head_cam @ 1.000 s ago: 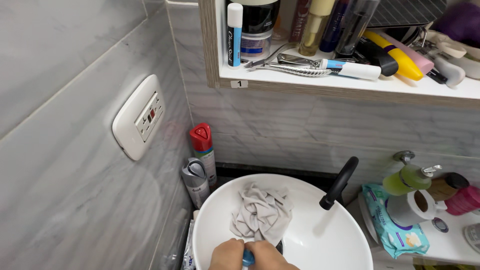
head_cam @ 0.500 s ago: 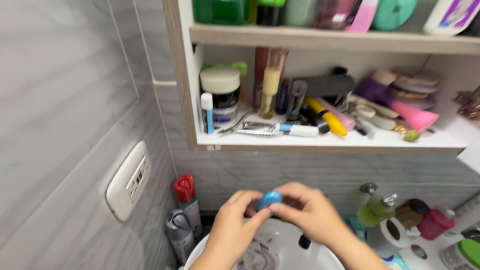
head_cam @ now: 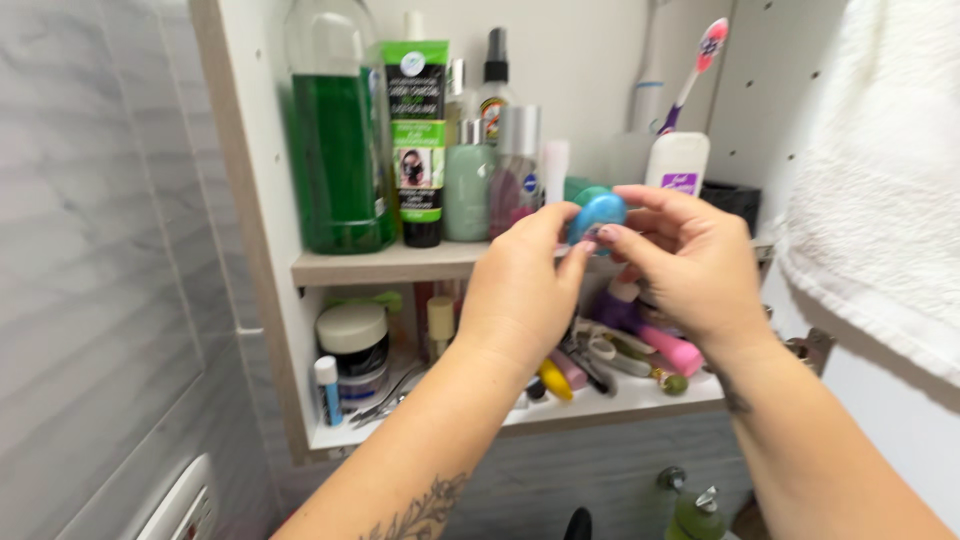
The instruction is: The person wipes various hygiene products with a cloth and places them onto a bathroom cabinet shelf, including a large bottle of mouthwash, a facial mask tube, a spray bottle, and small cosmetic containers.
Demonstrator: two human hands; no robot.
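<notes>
A small blue oval case (head_cam: pixel 596 214) is held up in front of an open cabinet's upper shelf (head_cam: pixel 385 264). My left hand (head_cam: pixel 522 292) grips it from the left with thumb and fingers. From the right, my right hand (head_cam: pixel 683 262) pinches the same case with its fingertips. Both forearms rise from the bottom of the view. Right behind the case stand a silver spray can (head_cam: pixel 518 165) and a teal container, partly hidden by my fingers.
A tall green-liquid bottle (head_cam: pixel 338 140), a green tube (head_cam: pixel 422 140) and a toothbrush (head_cam: pixel 695 65) stand on the upper shelf. The lower shelf (head_cam: pixel 520 412) holds a white-lidded jar (head_cam: pixel 352 345), scissors and tubes. A white towel (head_cam: pixel 885 180) hangs right. Grey tiled wall lies left.
The view has swung up from the sink to the cabinet shelves. Both hands have risen with the blue case, from above the basin to the upper shelf's height.
</notes>
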